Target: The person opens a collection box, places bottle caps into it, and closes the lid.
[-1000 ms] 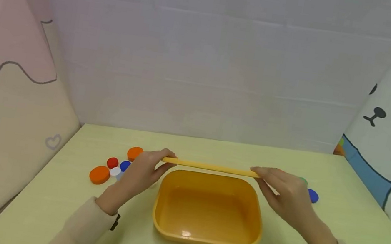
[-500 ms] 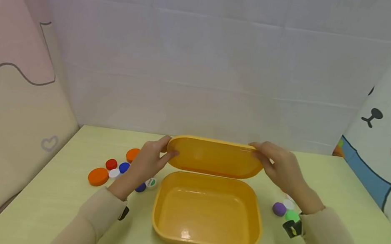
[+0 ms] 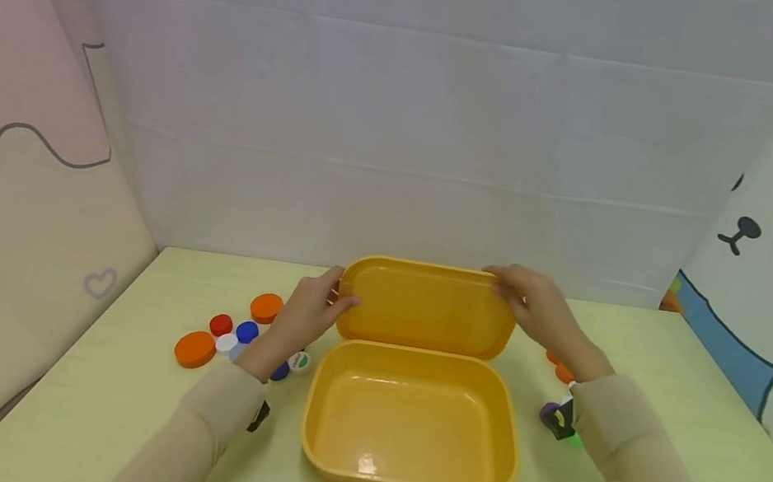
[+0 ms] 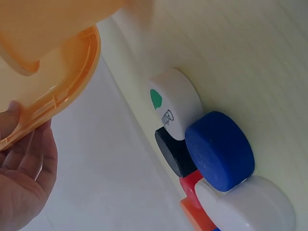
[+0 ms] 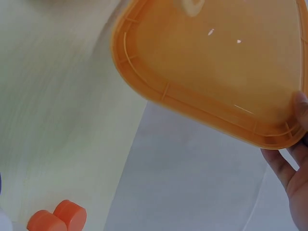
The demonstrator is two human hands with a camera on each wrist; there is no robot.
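At far left, a printed backdrop (image 3: 28,79) in pink and cream, with a grey heart outline (image 3: 99,283) low down. Next, on the left part of a pale yellow-green desk (image 3: 78,395), a loose group of caps: a wide orange cap (image 3: 194,349) lying flat, a red cap (image 3: 221,324), a white cap (image 3: 227,343), a blue cap (image 3: 247,332) and, farther back, a second orange cap (image 3: 266,307). Near the left wrist, a white cap with a green mark (image 4: 175,103), just beside a dark blue cap (image 4: 219,149) and a black cap (image 4: 174,151).

Then the left hand (image 3: 305,308), in a beige sleeve (image 3: 203,414), gripping the left edge of a yellow lid (image 3: 424,309), thumb on the inner face, fingers behind. At centre, the lid tilted up, inner face toward the viewer, behind the far rim of an open yellow box (image 3: 414,420) on the desk; contact between the two hard to tell. At the lid's upper right corner, the right hand (image 3: 538,305), pinching with thumb in front and fingers behind.

Farther right, partly behind the sleeve, two small orange caps (image 5: 70,215), a purple cap (image 3: 547,413) and a bit of green (image 3: 576,441). At far right, a white cartoon animal (image 3: 751,312) with a pink cheek.
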